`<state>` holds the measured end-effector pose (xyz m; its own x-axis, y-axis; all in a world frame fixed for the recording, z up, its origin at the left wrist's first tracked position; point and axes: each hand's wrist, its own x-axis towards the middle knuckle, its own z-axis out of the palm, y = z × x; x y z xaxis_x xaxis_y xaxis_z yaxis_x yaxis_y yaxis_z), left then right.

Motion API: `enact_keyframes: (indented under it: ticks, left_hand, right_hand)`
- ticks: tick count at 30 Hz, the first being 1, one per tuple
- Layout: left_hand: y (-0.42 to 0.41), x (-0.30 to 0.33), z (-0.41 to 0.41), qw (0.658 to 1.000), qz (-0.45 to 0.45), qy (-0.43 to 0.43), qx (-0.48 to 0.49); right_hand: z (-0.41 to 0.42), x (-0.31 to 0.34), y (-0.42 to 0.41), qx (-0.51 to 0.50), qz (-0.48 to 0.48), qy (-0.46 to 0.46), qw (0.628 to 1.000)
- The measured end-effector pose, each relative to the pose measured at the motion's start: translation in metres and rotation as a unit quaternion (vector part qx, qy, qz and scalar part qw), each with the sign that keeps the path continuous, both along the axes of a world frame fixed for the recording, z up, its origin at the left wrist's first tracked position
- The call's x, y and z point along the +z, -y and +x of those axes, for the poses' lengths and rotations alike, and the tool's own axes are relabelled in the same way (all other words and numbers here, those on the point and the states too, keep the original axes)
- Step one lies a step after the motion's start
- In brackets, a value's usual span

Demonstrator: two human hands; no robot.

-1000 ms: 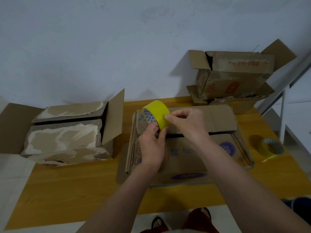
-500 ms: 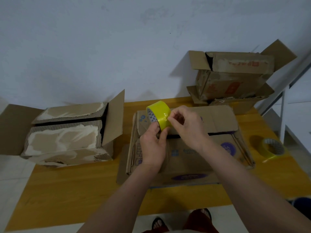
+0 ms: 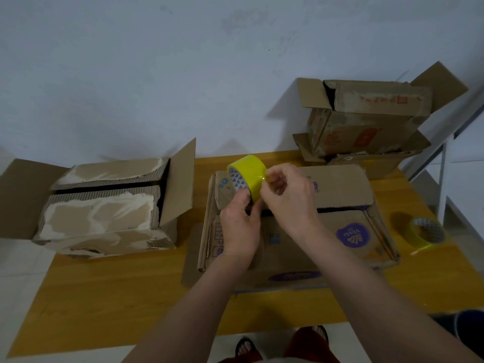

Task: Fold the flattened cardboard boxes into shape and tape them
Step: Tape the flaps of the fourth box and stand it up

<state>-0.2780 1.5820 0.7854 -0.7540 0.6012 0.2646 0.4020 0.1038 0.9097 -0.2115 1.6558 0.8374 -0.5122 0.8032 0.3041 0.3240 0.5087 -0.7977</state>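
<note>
A yellow tape roll (image 3: pixel 248 174) is held up over the middle of the table. My left hand (image 3: pixel 239 226) grips it from below, thumb and fingers round its lower edge. My right hand (image 3: pixel 289 197) pinches at the roll's right side, where the tape end lies. Under both hands sits a brown cardboard box (image 3: pixel 340 231) with purple print, its top flaps folded shut with a dark gap between them.
A torn-faced box (image 3: pixel 104 213) with open side flaps stands at the table's left. Stacked open boxes (image 3: pixel 366 121) sit at the back right against the wall. A second yellow tape roll (image 3: pixel 425 233) lies near the right edge of the wooden table (image 3: pixel 117 297).
The roll has turned slightly in my left hand, and my right fingers have shifted along its rim from the front to the right side. Boxes have not moved.
</note>
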Motion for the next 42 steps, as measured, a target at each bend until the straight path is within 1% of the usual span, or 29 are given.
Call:
enact_keyframes:
  ticks: [2,6,10,13,17,23,25,28,31,33,35,37,38,39,41,42]
  left_hand:
    - [0.0,0.0,0.0,1.0,-0.001,0.008,0.001]
    - [0.0,0.0,0.0,1.0,0.012,0.013,-0.014]
    - [0.0,0.0,-0.001,1.0,0.007,0.01,-0.007]
    - [0.0,0.001,-0.001,1.0,0.005,0.01,-0.006]
    - [0.001,0.002,-0.002,1.0,0.013,0.027,-0.01]
    - [0.0,0.0,-0.003,0.998,0.028,0.056,-0.027]
    - [0.0,0.0,-0.003,0.997,0.03,0.065,-0.03]
    - [0.001,-0.002,-0.004,0.995,0.028,0.087,-0.035]
    - [0.002,0.001,-0.011,0.993,0.019,0.114,-0.035]
    - [0.002,0.009,-0.013,0.99,0.018,0.134,-0.045]
    - [0.0,0.018,-0.015,0.989,0.021,0.141,-0.029]
    - [0.0,0.025,-0.017,0.993,0.026,0.116,0.022]
    - [0.0,0.026,-0.019,0.996,0.02,0.072,0.043]
    - [0.0,0.026,-0.021,0.999,0.012,0.006,0.052]
    - [0.0,0.03,-0.026,0.991,0.022,-0.126,0.039]
    - [-0.001,0.031,-0.027,0.985,0.036,-0.164,0.029]
  right_hand:
    - [-0.001,-0.002,0.001,-0.005,0.013,0.006,1.0]
    - [-0.004,0.001,-0.003,-0.019,0.005,0.018,1.0]
    - [-0.005,0.005,-0.006,-0.003,0.016,0.048,0.999]
    - [-0.003,0.007,-0.005,0.049,0.053,0.061,0.995]
    - [0.002,0.003,-0.009,0.126,0.075,0.045,0.988]
    - [0.008,-0.003,-0.02,0.194,0.099,-0.018,0.976]
    - [0.01,-0.004,-0.022,0.202,0.074,-0.039,0.976]
    - [0.013,-0.003,-0.025,0.226,0.001,-0.055,0.973]
    - [0.015,0.001,-0.026,0.278,-0.092,-0.041,0.955]
    - [0.015,0.007,-0.031,0.286,-0.149,-0.061,0.945]
    - [0.013,0.013,-0.036,0.279,-0.183,-0.086,0.939]
    - [0.01,0.016,-0.036,0.272,-0.184,-0.093,0.94]
    - [0.008,0.016,-0.035,0.268,-0.178,-0.09,0.943]
    - [0.007,0.017,-0.033,0.264,-0.17,-0.087,0.945]
    - [0.007,0.018,-0.031,0.263,-0.154,-0.087,0.948]
    - [0.007,0.018,-0.031,0.262,-0.148,-0.093,0.949]
